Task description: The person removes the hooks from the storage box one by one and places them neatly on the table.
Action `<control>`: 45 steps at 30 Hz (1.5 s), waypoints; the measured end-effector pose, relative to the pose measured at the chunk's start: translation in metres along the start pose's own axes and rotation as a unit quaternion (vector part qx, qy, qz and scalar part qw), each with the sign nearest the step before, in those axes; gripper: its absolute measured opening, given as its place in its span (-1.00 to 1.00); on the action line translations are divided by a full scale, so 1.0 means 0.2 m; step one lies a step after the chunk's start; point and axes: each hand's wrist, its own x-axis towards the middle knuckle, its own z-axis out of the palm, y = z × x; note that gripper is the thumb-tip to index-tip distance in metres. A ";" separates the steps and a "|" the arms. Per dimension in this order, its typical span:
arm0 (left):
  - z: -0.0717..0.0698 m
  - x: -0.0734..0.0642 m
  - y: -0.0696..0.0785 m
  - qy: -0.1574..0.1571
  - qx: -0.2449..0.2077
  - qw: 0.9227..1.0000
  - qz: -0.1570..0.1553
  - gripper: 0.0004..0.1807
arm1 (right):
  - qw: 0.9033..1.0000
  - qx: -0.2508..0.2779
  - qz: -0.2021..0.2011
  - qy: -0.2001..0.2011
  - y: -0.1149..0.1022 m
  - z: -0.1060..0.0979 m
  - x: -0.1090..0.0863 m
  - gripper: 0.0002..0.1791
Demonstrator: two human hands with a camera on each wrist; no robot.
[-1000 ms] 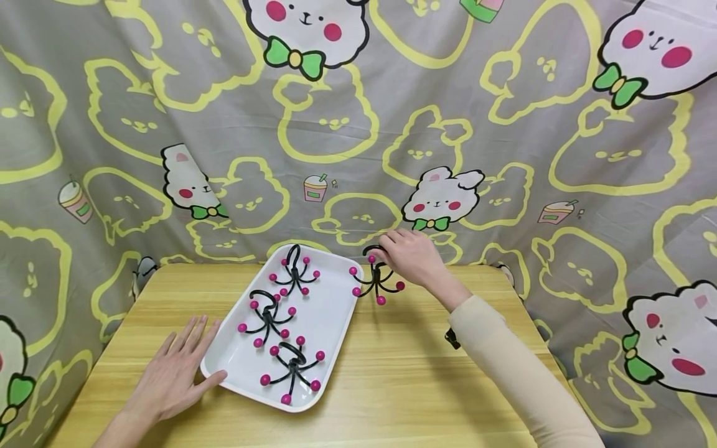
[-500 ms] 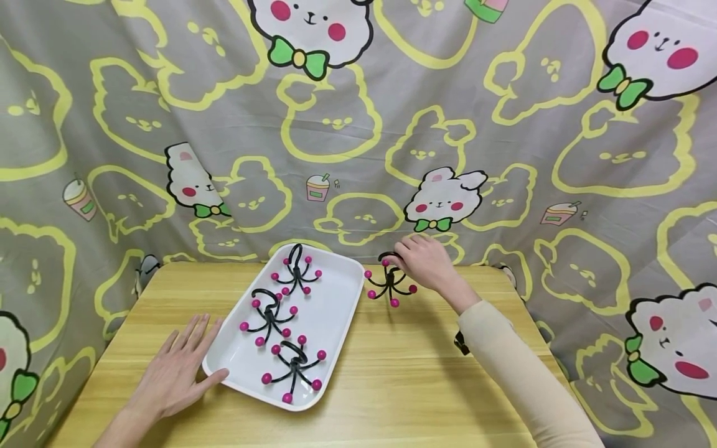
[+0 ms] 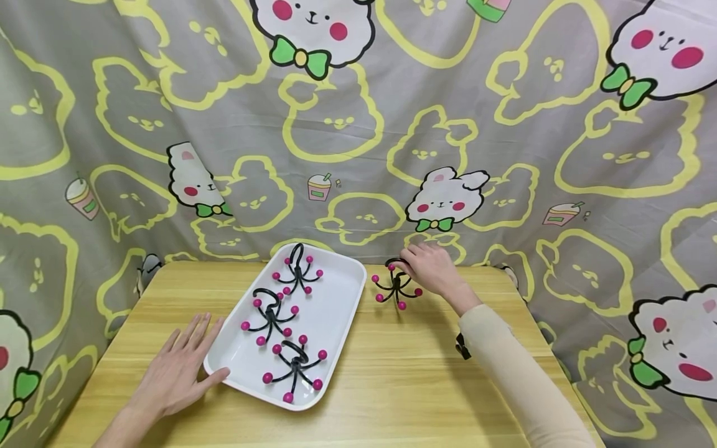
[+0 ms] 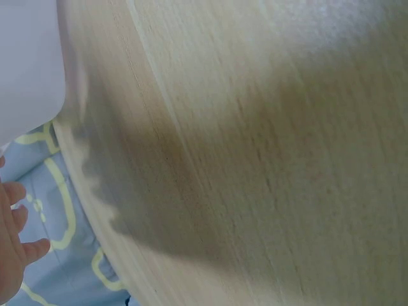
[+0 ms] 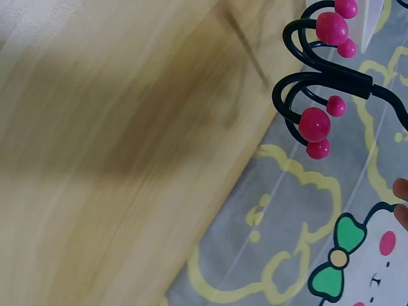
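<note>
My right hand point(image 3: 430, 267) pinches the curved top of a black multi-armed hanging hook point(image 3: 398, 285) with pink ball tips, to the right of the white tray point(image 3: 330, 311). In the right wrist view that hook point(image 5: 338, 78) hangs near the table's far edge, with only fingertips point(image 5: 401, 190) showing at the right border. Three similar hooks stand in the tray: one at the back point(image 3: 299, 272), one in the middle point(image 3: 271, 316), one at the front point(image 3: 296, 366). My left hand point(image 3: 178, 368) lies with straight fingers along the tray's left side, its thumb over the rim.
The tray stands slanted on a wooden table point(image 3: 403, 386). A grey curtain point(image 3: 347, 137) with yellow cartoon outlines hangs right behind the table and at both sides. Low at the right sleeve shows a small black buckle point(image 3: 462, 346).
My right hand has moved to the right and slightly down with the hook, away from the tray's rim. The left hand and the tray keep their places.
</note>
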 end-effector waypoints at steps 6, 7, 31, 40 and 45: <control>0.00 0.00 0.00 -0.003 -0.003 1.000 -0.003 0.10 | 1.000 0.003 0.003 -0.012 0.00 0.04 -0.02 -0.65; 0.01 0.00 0.00 -0.004 -0.004 1.000 -0.003 0.10 | 1.000 0.002 0.002 -0.012 0.00 0.04 -0.02 -0.65; 0.00 0.00 0.00 0.003 0.001 1.000 0.001 0.11 | 1.000 0.021 0.000 -0.013 0.05 0.13 -0.11 -0.74; 0.00 0.00 0.00 0.005 0.000 1.000 -0.001 0.09 | 0.999 0.026 0.013 -0.029 0.05 0.11 -0.12 -0.75; 0.00 0.00 0.00 -0.003 -0.002 1.000 -0.003 0.10 | 0.996 0.043 0.037 -0.067 0.04 0.10 -0.12 -0.67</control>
